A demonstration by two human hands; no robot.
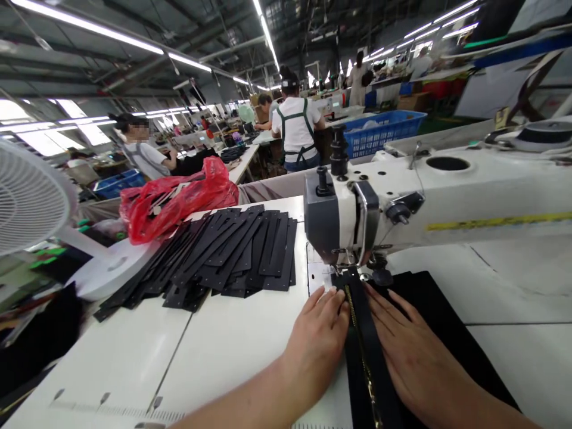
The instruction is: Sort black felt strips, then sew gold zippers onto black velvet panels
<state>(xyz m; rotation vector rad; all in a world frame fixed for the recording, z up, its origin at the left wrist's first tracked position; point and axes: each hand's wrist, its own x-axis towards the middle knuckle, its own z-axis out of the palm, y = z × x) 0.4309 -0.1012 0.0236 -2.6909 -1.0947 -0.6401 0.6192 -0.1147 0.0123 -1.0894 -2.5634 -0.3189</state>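
Note:
A black strip [373, 339] with a gold-toothed zipper [357, 325] runs toward me from under the presser foot of a white sewing machine [482, 196]. My left hand [319, 339] rests along the strip's left edge, fingertips just in front of the foot, fingers laid down and slightly bent. On the other side, my right hand [409, 351] lies with its fingers stretched out flat along the strip. Beneath it spreads a larger black fabric piece [442, 322]. Neither hand wraps round anything. The needle point is hard to make out.
Left of the machine lies a loose pile of black slotted strips [241, 250]. Behind it sits a red plastic bag [179, 196]. A white fan [33, 196] stands at far left. Beyond the table are a blue crate [384, 131] and several people, one in a white shirt [295, 125].

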